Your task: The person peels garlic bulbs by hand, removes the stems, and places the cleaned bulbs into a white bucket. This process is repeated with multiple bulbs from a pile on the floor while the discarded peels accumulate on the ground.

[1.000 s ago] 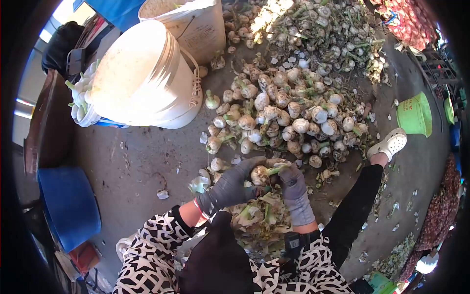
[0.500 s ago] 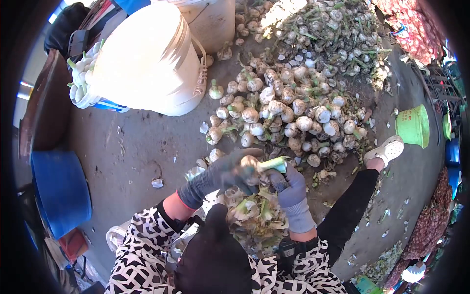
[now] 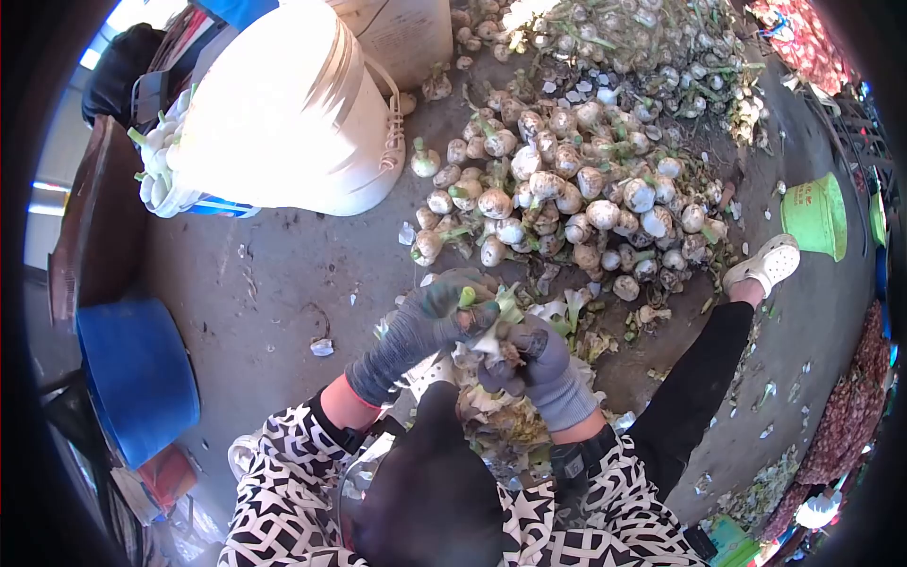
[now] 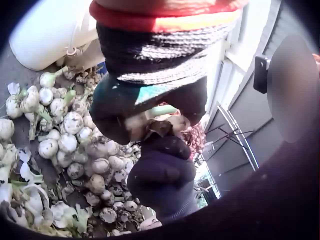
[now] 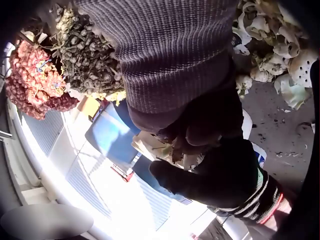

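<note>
Concrete floor (image 3: pixel 274 274), strewn with bits of peel, runs all around the hands. Containers: big white bucket (image 3: pixel 312 142) beyond and left of the hands, top blown out by glare, can't tell what's in it. Second off-white bucket (image 3: pixel 406 47) just behind it, contents out of view. Tucked against the white bucket's left side, a smaller pail (image 3: pixel 189 201) heaped with pale bulbs (image 3: pixel 162 156), green stem ends showing. Blue tub (image 3: pixel 142 378) further left of the hands, inside not readable; red container (image 3: pixel 168 475) just below it. Green bucket (image 3: pixel 814 217) far off to the right, same deal. Red mesh sacks (image 3: pixel 846 416) along the right edge, full of small reddish stuff. Both hands gloved, close together, working one bulb (image 3: pixel 489 342): left hand (image 3: pixel 430 321) has fingers curled round it, green stub poking out; right hand (image 3: pixel 543 357) pinches its loose skins, fingers curled. Fingers hide most of the bulb. Dirty bulb pile (image 3: pixel 576 198) just beyond the hands, darker pile (image 3: pixel 652 57) past that. Peel heap (image 3: pixel 510 416) directly below the hands.
</note>
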The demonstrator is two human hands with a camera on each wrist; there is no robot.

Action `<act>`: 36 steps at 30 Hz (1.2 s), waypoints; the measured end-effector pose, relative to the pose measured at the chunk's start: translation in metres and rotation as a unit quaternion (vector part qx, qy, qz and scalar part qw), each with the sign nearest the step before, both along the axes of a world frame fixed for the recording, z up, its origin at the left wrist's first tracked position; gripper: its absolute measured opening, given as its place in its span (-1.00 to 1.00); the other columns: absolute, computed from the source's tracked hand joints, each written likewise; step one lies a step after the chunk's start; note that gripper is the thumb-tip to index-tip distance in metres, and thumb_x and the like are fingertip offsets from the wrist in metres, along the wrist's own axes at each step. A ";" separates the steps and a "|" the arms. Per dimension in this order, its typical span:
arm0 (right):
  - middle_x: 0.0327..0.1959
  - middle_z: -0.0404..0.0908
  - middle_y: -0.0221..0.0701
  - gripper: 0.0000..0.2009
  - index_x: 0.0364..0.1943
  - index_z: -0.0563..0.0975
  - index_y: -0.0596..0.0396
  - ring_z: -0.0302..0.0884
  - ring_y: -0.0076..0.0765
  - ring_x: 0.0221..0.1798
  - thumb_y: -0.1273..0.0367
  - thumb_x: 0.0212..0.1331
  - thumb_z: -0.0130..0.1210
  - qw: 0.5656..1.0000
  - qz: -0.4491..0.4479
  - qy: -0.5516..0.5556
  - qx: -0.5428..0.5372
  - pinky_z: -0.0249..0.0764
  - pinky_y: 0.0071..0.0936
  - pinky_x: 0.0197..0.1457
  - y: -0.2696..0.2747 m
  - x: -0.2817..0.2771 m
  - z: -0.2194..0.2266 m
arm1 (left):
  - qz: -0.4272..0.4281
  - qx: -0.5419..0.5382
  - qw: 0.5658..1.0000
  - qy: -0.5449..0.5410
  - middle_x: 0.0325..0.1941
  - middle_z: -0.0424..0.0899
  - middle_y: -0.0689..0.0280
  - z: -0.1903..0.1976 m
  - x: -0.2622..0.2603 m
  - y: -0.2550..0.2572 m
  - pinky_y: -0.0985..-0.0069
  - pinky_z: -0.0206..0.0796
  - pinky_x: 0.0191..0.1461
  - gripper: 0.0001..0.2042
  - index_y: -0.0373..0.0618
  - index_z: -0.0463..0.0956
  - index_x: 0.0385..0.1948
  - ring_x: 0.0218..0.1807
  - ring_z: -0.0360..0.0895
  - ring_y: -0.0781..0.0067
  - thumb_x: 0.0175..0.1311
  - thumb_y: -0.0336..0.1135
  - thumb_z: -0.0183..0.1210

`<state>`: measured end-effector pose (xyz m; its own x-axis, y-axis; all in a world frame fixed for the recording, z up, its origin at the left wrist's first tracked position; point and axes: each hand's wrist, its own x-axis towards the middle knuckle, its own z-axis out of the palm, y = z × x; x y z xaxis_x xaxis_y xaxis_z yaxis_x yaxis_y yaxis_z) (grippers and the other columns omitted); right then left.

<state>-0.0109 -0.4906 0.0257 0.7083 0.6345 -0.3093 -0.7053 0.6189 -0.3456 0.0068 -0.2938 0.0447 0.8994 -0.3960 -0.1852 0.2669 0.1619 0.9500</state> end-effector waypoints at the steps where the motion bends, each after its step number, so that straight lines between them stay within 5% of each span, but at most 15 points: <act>1: -0.30 0.59 -0.32 -0.68 0.00 0.44 0.27 0.52 -0.52 -0.46 0.35 0.24 0.05 1.000 -0.003 -0.001 0.002 0.47 -0.66 -0.41 -0.004 0.000 -0.009 | -0.003 0.002 1.000 -0.001 0.05 0.50 0.22 0.011 0.005 0.001 0.37 0.26 0.22 -0.57 -0.19 0.49 -0.02 0.14 0.40 0.38 0.32 0.00 0.11; 5: -0.28 0.59 -0.24 -0.73 -0.08 0.45 0.26 0.57 -0.50 -0.35 0.34 0.28 -0.06 0.964 -0.007 0.116 0.241 0.51 -0.58 -0.39 -0.041 -0.010 -0.044 | -0.040 0.014 0.998 0.053 0.07 0.52 0.18 0.039 0.012 0.002 0.38 0.19 0.28 -0.53 -0.22 0.50 0.00 0.19 0.39 0.34 0.38 0.04 -0.02; 6: -0.27 0.60 -0.23 -0.71 -0.06 0.46 0.21 0.60 -0.40 -0.30 0.30 0.28 -0.08 0.990 0.126 -0.003 -0.061 0.52 -0.49 -0.36 -0.045 -0.021 -0.033 | -0.054 0.015 0.998 0.038 0.11 0.51 0.13 0.041 0.012 0.001 0.38 0.15 0.32 -0.50 -0.24 0.48 0.03 0.23 0.36 0.32 0.40 0.06 -0.08; 8: -0.22 0.62 -0.24 -0.66 -0.03 0.47 0.10 0.62 -0.20 -0.22 0.19 0.24 -0.05 0.787 0.329 -0.268 -0.448 0.52 -0.29 -0.26 -0.045 -0.044 -0.023 | -0.076 -0.033 0.995 0.052 0.25 0.42 0.03 0.030 0.010 0.001 0.36 0.07 0.39 -0.36 -0.29 0.42 0.12 0.35 0.27 0.26 0.37 0.20 -0.15; 9: -0.18 0.63 -0.26 -0.63 -0.01 0.48 0.04 0.62 -0.10 -0.19 0.13 0.20 0.00 0.642 0.400 -0.402 -0.517 0.51 -0.18 -0.21 -0.042 -0.056 -0.022 | -0.078 -0.032 0.995 0.053 0.25 0.42 0.03 0.028 0.009 0.002 0.36 0.07 0.39 -0.36 -0.29 0.42 0.12 0.35 0.27 0.26 0.37 0.20 -0.15; 12: -0.17 0.60 -0.28 -0.53 0.02 0.48 -0.07 0.59 -0.02 -0.12 0.03 0.07 0.15 0.442 0.547 -0.467 -0.536 0.45 -0.08 -0.10 -0.041 -0.076 -0.012 | -0.044 -0.026 0.998 -0.036 0.28 0.39 0.03 0.029 0.014 0.008 0.34 0.07 0.38 -0.26 -0.29 0.34 0.19 0.34 0.27 0.22 0.34 0.29 -0.25; 16: -0.19 0.57 -0.19 -0.35 0.04 0.43 0.08 0.56 -0.02 -0.11 -0.03 -0.08 0.29 0.533 0.098 -0.506 -0.671 0.46 -0.20 -0.04 -0.029 -0.034 0.043 | -0.045 0.177 0.977 -0.107 0.22 0.45 0.07 0.030 0.011 0.007 0.34 0.14 0.33 -0.27 -0.30 0.32 0.20 0.29 0.32 0.27 0.34 0.28 -0.21; 19: -0.20 0.58 -0.24 -0.42 0.04 0.41 0.14 0.59 -0.18 -0.17 0.12 -0.01 0.33 0.642 0.113 -0.371 -0.661 0.50 -0.34 -0.14 -0.002 -0.003 0.087 | -0.013 0.128 0.987 -0.097 0.21 0.44 0.10 0.044 0.004 0.003 0.34 0.13 0.34 -0.29 -0.29 0.33 0.19 0.29 0.32 0.26 0.33 0.26 -0.16; 21: -0.24 0.60 -0.35 -0.55 0.04 0.40 0.15 0.59 -0.37 -0.27 0.32 0.10 0.29 0.855 -0.002 -0.229 -0.465 0.50 -0.48 -0.23 0.017 0.005 0.064 | 0.004 0.059 0.990 -0.127 0.23 0.42 0.09 0.030 0.004 0.003 0.33 0.11 0.35 -0.31 -0.29 0.34 0.16 0.29 0.32 0.23 0.33 0.25 -0.13; 23: -0.35 0.59 -0.43 -0.72 -0.12 0.46 0.14 0.52 -0.57 -0.41 0.40 0.12 0.25 0.896 -0.075 -0.182 -0.398 0.45 -0.53 -0.40 0.025 0.004 0.060 | 0.061 0.037 0.989 -0.128 0.18 0.46 -0.02 0.026 0.005 0.005 0.32 0.30 0.25 -0.60 -0.33 0.36 0.10 0.19 0.46 0.15 0.49 -0.16 -0.20; 25: -0.37 0.59 -0.42 -0.79 -0.20 0.47 0.13 0.52 -0.57 -0.41 0.47 0.10 0.24 0.952 -0.106 -0.096 -0.272 0.45 -0.58 -0.40 0.022 -0.003 0.054 | 0.087 -0.005 0.973 -0.216 0.26 0.37 -0.06 0.026 0.005 0.005 0.10 0.16 0.37 -0.47 -0.35 0.26 0.19 0.36 0.25 0.00 0.46 -0.02 -0.23; 27: -0.37 0.59 -0.40 -0.84 -0.28 0.47 0.14 0.52 -0.55 -0.42 0.51 0.10 0.22 0.959 -0.074 -0.104 -0.255 0.45 -0.60 -0.41 0.000 -0.022 0.032 | 0.222 -0.339 0.900 0.164 0.30 0.33 -0.01 0.039 0.011 0.007 -0.08 0.05 0.39 -0.46 -0.21 0.27 0.22 0.41 0.14 -0.06 0.40 0.03 -0.17; 33: -0.33 0.62 -0.34 -0.84 -0.32 0.53 0.18 0.55 -0.42 -0.31 0.42 0.03 0.21 0.983 0.087 0.130 -0.101 0.48 -0.45 -0.21 -0.051 -0.062 0.070 | 0.255 -0.391 0.862 0.198 0.29 0.38 0.26 0.018 0.017 0.026 -0.04 0.06 0.38 -0.50 -0.02 0.29 0.25 0.36 0.24 0.05 0.35 0.03 -0.14; 35: -0.41 0.59 -0.37 -0.76 -0.29 0.56 0.17 0.51 -0.44 -0.37 0.29 0.06 0.23 0.966 0.106 -0.144 -0.189 0.45 -0.46 -0.26 -0.051 -0.046 0.052 | 0.266 -0.398 0.850 0.218 0.30 0.38 0.26 0.008 0.017 0.027 -0.03 0.07 0.37 -0.49 -0.01 0.28 0.26 0.36 0.23 0.07 0.36 0.02 -0.13; 36: -0.45 0.58 -0.40 -0.68 -0.21 0.55 0.16 0.49 -0.46 -0.41 0.21 0.07 0.23 0.863 0.198 -0.247 -0.393 0.44 -0.45 -0.31 -0.044 -0.036 0.050 | 0.255 -0.404 0.851 0.219 0.32 0.37 0.25 0.010 0.016 0.023 -0.01 0.08 0.37 -0.48 -0.01 0.26 0.28 0.36 0.23 0.09 0.36 0.03 -0.13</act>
<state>-0.0471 -0.5347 0.0760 0.6529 0.5885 -0.4768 -0.4537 -0.2002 -0.8684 0.0229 -0.2703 0.0551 0.9070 -0.1321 -0.4000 0.2660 0.9159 0.3007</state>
